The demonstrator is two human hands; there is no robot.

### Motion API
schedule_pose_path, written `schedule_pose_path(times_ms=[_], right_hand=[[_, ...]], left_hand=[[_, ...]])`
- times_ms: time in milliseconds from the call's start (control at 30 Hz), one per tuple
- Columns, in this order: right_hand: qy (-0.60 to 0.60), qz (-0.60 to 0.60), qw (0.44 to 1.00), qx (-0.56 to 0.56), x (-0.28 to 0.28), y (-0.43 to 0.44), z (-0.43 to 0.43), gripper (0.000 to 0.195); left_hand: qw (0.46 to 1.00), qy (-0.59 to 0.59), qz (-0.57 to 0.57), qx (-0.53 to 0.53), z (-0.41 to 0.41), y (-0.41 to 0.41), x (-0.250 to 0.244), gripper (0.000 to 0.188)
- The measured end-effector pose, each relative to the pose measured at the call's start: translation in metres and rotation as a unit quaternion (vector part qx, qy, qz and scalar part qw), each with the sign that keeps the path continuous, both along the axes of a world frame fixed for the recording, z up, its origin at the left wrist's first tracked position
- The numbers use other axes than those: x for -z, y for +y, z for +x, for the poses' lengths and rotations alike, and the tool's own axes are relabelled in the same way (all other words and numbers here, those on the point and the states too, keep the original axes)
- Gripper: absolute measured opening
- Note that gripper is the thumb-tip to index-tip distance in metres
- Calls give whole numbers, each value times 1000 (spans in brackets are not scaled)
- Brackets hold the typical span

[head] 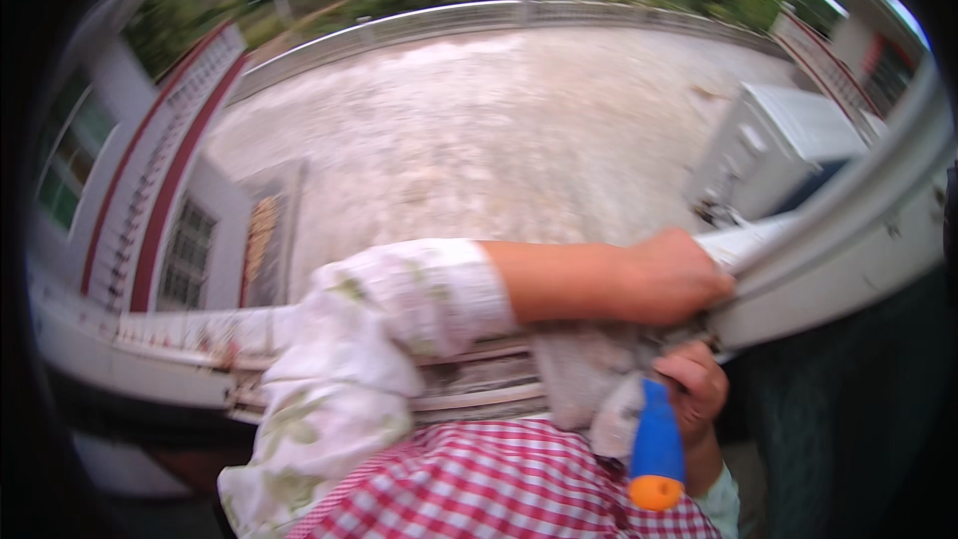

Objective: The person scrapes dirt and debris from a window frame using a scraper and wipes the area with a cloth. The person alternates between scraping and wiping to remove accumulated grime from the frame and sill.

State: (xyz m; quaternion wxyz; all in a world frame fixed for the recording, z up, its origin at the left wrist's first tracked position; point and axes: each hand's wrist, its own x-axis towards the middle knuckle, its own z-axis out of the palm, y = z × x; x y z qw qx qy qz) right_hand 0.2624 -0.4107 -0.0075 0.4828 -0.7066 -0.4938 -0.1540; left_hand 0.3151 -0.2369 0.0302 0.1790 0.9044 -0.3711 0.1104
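My left arm reaches across in a floral sleeve, and my left hand [677, 277] is a closed fist against the lower edge of the white window frame [831, 277] at the right. Blur hides whether it holds anything. Just below it, the fingers of my right hand [696, 385] are curled around the upper part of a tool with a blue handle [657, 434] and an orange end; its working end is hidden. A greyish, crumpled cloth [580, 370] hangs over the window track [479, 382], beside the tool and under my left forearm.
Dirty rails run along the sill in front of my red-and-white checked apron [479, 479]. Outside lies a concrete yard [486, 142] with a balustrade [516, 13] behind. A white boxy object [786, 127] stands at the right, and red-trimmed railings [161, 165] at the left.
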Motion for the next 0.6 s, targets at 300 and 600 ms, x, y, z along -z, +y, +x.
schedule_pose_path(times_ms=[300, 600], right_hand=[[-5, 46, 999, -10, 10, -8, 4, 31], [-29, 37, 998, -49, 16, -13, 11, 25]], left_hand=[[994, 75, -30, -78, 3, -33, 11, 15], [995, 58, -55, -66, 2, -32, 16, 17]])
